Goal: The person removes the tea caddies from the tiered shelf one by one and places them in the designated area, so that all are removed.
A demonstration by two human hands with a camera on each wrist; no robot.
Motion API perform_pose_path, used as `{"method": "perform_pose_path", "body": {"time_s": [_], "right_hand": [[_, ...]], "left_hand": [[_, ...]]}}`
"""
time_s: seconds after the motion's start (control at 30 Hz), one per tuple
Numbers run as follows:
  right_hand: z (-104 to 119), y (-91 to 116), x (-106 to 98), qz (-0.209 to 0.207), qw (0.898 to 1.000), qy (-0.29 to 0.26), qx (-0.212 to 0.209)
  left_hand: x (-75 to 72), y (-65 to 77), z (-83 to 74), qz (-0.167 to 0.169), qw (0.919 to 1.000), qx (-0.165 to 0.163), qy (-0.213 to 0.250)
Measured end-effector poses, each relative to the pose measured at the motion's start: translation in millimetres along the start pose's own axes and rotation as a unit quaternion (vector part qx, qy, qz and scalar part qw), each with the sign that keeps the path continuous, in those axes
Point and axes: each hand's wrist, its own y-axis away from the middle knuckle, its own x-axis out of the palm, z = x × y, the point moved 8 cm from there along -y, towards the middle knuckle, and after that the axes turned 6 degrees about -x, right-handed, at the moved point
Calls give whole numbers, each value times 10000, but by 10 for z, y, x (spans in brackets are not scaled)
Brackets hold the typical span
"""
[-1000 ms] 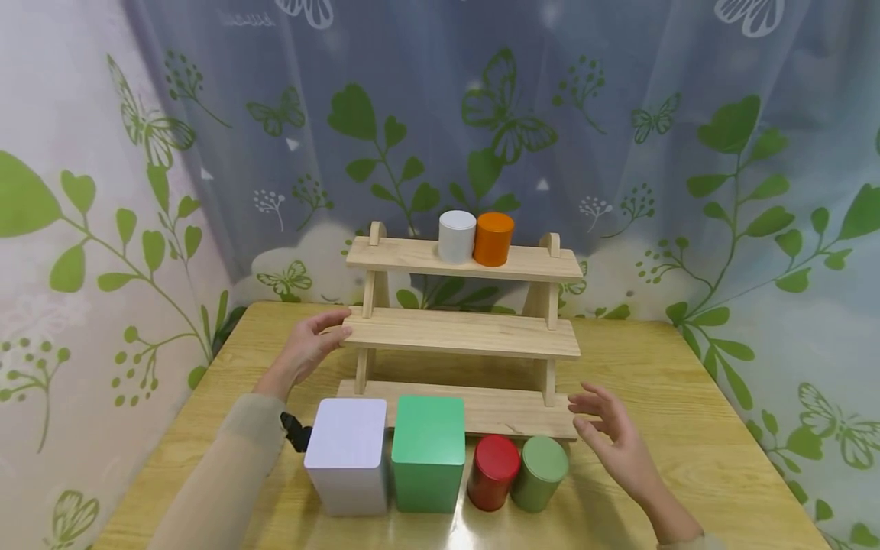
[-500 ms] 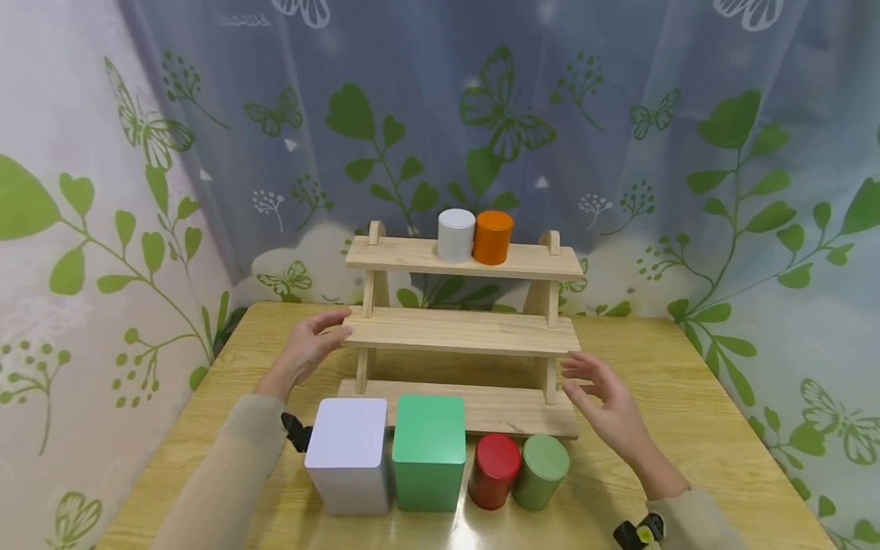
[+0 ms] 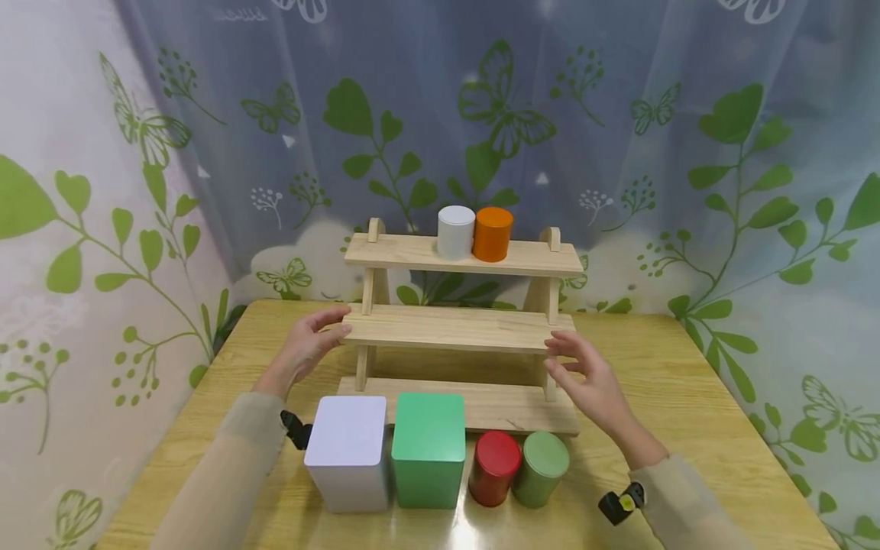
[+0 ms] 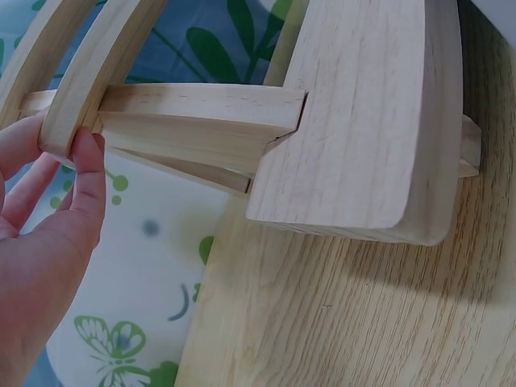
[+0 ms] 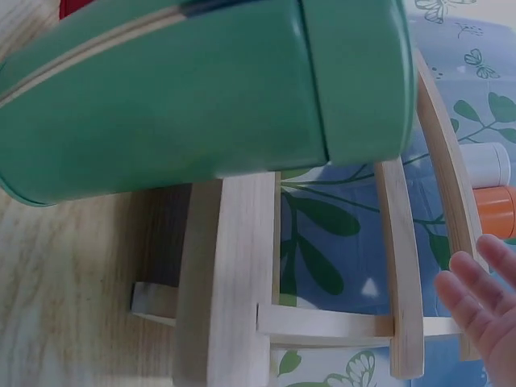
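Note:
A three-tier wooden display stand (image 3: 454,328) stands on the table. My left hand (image 3: 304,350) pinches the left end of its middle tier; the left wrist view shows thumb and fingers (image 4: 89,181) around that board's end. Over at the other side, my right hand (image 3: 590,383) hovers in front of the middle tier's right end, fingers loosely bent and holding nothing. On the top tier sit a white tin (image 3: 456,233) and an orange tin (image 3: 492,234), side by side. The right wrist view shows the right fingers (image 5: 472,286) apart from the tiers.
Lined up before the stand are a white square canister (image 3: 347,451), a green square canister (image 3: 429,451), a red round tin (image 3: 493,467) and a light green round tin (image 3: 541,469). A printed curtain (image 3: 440,114) hangs behind the table (image 3: 694,428).
My right hand has moved up and left, from beside the bottom tier's right end to in front of the middle tier's right end. The left hand keeps its hold; stand and tins stay put.

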Motion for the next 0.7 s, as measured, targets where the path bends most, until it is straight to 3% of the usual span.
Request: {"method": "perform_pose_path", "body": {"time_s": [0.7], "right_hand": [[-50, -413, 138, 287, 9990, -275, 222]], "left_hand": [[-3, 14, 10, 17, 9999, 73, -81]]}}
